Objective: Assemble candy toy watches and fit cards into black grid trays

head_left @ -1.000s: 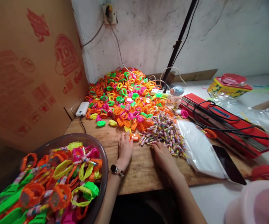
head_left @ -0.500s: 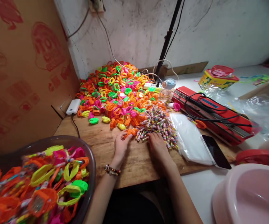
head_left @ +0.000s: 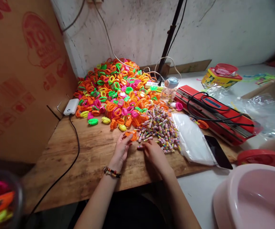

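Observation:
My left hand (head_left: pixel 122 147), with a beaded bracelet on the wrist, is closed on an orange toy watch (head_left: pixel 131 136) just above the wooden board. Close by on the right, my right hand (head_left: pixel 153 153) pinches a small wrapped candy roll (head_left: pixel 140 147) whose end sticks out to the left of the fingers. Behind that hand lies a heap of similar candy rolls (head_left: pixel 166 128) in patterned wrappers. A large pile of orange, green, pink and yellow toy watches (head_left: pixel 115 90) rises at the back against the wall.
A red sealing machine (head_left: pixel 213 111) with a black cable stands at right. Clear plastic bags (head_left: pixel 191 138) and a dark phone (head_left: pixel 217 151) lie before it. A pink basin (head_left: pixel 225 197) is front right, a dark tub (head_left: pixel 19 194) front left. A cardboard box (head_left: pixel 28 79) walls the left.
My right hand has drawn left out of the candy heap with one roll. The left hand has lifted the orange watch slightly. The view has swung, so the tub sits farther left.

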`<action>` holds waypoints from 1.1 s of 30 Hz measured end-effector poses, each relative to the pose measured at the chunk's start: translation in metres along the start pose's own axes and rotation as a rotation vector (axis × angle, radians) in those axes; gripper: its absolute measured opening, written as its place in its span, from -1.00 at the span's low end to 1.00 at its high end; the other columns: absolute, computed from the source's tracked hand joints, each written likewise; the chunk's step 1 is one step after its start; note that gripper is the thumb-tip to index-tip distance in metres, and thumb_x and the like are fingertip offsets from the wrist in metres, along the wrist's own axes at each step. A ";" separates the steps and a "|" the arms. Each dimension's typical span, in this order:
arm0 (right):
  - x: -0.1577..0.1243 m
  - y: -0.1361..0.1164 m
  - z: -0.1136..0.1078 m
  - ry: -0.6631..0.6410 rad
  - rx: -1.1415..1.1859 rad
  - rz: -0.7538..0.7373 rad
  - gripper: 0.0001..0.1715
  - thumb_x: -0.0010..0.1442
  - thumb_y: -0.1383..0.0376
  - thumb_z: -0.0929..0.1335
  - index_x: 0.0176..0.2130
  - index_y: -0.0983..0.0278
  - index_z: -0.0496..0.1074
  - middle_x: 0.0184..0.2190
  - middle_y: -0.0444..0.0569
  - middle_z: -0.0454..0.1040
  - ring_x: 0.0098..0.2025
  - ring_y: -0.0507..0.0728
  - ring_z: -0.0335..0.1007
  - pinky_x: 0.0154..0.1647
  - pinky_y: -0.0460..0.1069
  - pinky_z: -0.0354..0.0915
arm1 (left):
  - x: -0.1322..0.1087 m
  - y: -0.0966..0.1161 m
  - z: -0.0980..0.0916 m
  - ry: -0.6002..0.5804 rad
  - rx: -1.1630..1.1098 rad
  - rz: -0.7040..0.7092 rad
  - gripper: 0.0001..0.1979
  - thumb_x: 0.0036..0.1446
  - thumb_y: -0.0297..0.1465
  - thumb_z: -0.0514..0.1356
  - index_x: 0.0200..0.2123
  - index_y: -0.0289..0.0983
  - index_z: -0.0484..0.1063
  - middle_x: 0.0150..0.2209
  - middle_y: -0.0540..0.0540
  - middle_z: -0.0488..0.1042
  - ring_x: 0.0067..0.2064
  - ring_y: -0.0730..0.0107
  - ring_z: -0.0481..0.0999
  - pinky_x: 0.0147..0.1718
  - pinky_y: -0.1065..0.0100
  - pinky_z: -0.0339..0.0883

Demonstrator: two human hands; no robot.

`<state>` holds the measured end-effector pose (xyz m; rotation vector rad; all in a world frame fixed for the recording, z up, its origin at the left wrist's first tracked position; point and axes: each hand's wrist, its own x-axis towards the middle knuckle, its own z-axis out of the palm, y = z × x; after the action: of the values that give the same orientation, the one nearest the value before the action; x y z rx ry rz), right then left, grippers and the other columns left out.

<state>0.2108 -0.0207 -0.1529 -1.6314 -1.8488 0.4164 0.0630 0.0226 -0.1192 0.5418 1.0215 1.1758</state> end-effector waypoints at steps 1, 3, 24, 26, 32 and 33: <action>0.000 -0.003 0.000 -0.007 -0.026 -0.005 -0.84 0.15 0.41 0.29 -0.35 0.28 0.48 -0.32 0.10 0.44 -0.19 0.20 0.33 -0.11 0.07 0.27 | 0.002 -0.002 -0.001 0.015 0.002 -0.006 -0.54 -0.27 -0.38 0.45 -0.26 -0.26 0.37 -0.32 -0.01 0.51 -0.41 0.57 0.47 -0.49 0.56 0.27; 0.001 -0.009 0.003 -0.009 -0.060 -0.013 -0.91 0.15 0.36 0.32 -0.35 0.28 0.45 -0.27 0.14 0.44 -0.11 0.25 0.30 -0.04 0.13 0.23 | 0.005 -0.005 -0.002 0.039 0.012 -0.008 -0.54 -0.27 -0.37 0.46 -0.29 -0.27 0.33 -0.35 -0.01 0.51 -0.43 0.56 0.48 -0.48 0.54 0.29; 0.020 -0.020 0.009 0.245 0.168 -0.036 -0.61 0.37 0.22 0.12 -0.03 0.32 0.40 -0.13 0.14 0.52 -0.09 0.17 0.44 -0.02 0.09 0.34 | 0.009 -0.003 0.000 -0.109 0.381 0.350 -0.81 -0.14 -0.31 0.38 -0.44 -0.27 0.53 -0.29 -0.10 0.57 -0.23 0.34 0.53 -0.18 0.34 0.39; 0.018 -0.021 0.010 0.242 0.130 -0.033 -0.60 0.37 0.24 0.11 -0.04 0.34 0.41 -0.15 0.16 0.52 -0.11 0.20 0.44 -0.03 0.11 0.34 | 0.009 -0.004 0.000 -0.118 0.409 0.384 -0.82 -0.13 -0.31 0.37 -0.45 -0.27 0.53 -0.27 -0.12 0.56 -0.20 0.31 0.53 -0.14 0.31 0.39; 0.014 -0.023 0.012 0.214 0.052 -0.042 -0.55 0.37 0.26 0.07 -0.03 0.39 0.39 -0.17 0.21 0.51 -0.12 0.23 0.43 -0.06 0.14 0.35 | 0.007 -0.005 -0.002 -0.103 0.519 0.466 -0.83 -0.08 -0.29 0.34 -0.43 -0.27 0.54 -0.30 -0.14 0.55 -0.17 0.25 0.52 -0.15 0.28 0.41; 0.014 -0.022 0.012 0.215 0.044 -0.045 -0.56 0.37 0.27 0.07 -0.01 0.38 0.39 -0.16 0.20 0.50 -0.11 0.22 0.43 -0.05 0.14 0.35 | 0.007 -0.004 -0.002 -0.099 0.538 0.480 -0.84 -0.08 -0.29 0.34 -0.44 -0.26 0.54 -0.29 -0.14 0.55 -0.18 0.25 0.52 -0.15 0.28 0.41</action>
<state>0.1855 -0.0090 -0.1449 -1.5383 -1.7007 0.2496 0.0640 0.0270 -0.1259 1.3137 1.1599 1.2680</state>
